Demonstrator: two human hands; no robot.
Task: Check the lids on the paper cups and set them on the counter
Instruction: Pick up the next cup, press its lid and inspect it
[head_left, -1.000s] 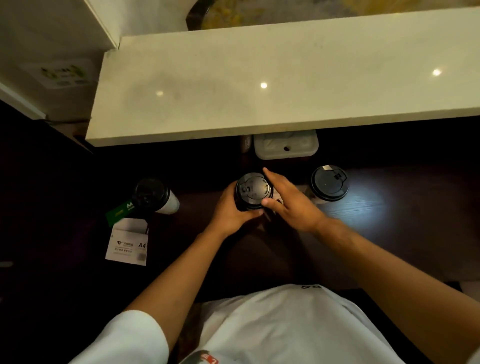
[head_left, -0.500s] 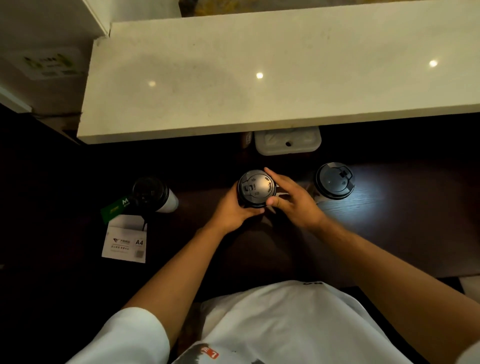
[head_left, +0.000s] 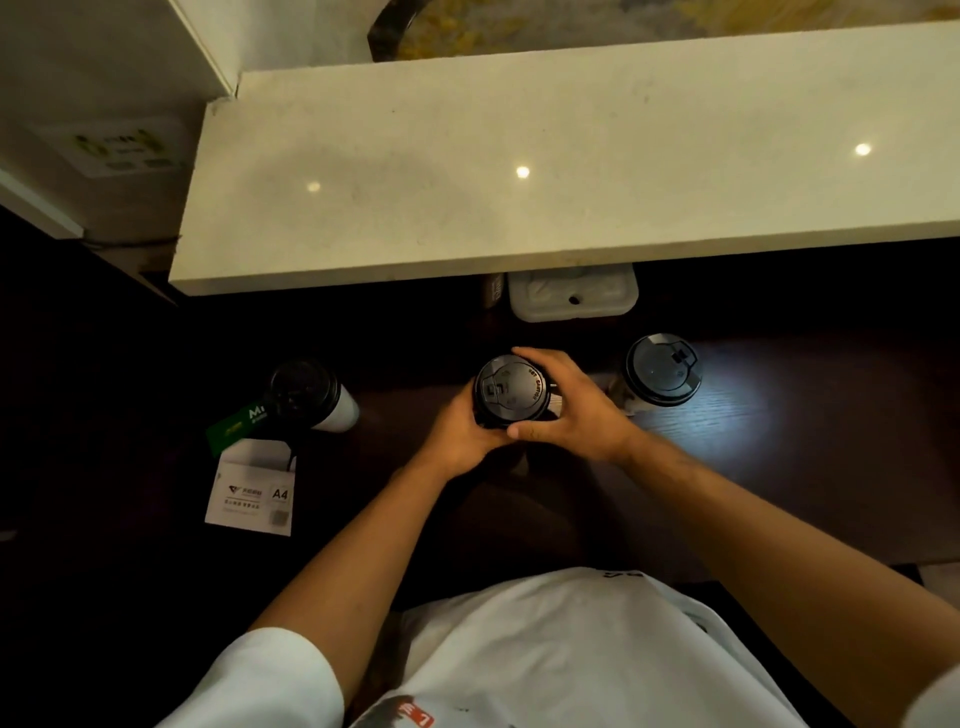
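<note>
Shifted since before: right hand (head_left: 574, 413) now curled over the black lid (head_left: 510, 391); left hand (head_left: 465, 434) wrapped round the middle cup (head_left: 550, 408) on the dark lower table (head_left: 779, 441). Probably light, crushable paper; best gripped gently mid-wall, pressing the rim.

A white short-sleeved T-shirt (head_left: 571, 649) is worn, printed near the lower hem with a red patch bearing white letters (head_left: 410, 716). Both forearms are left bare.
</note>
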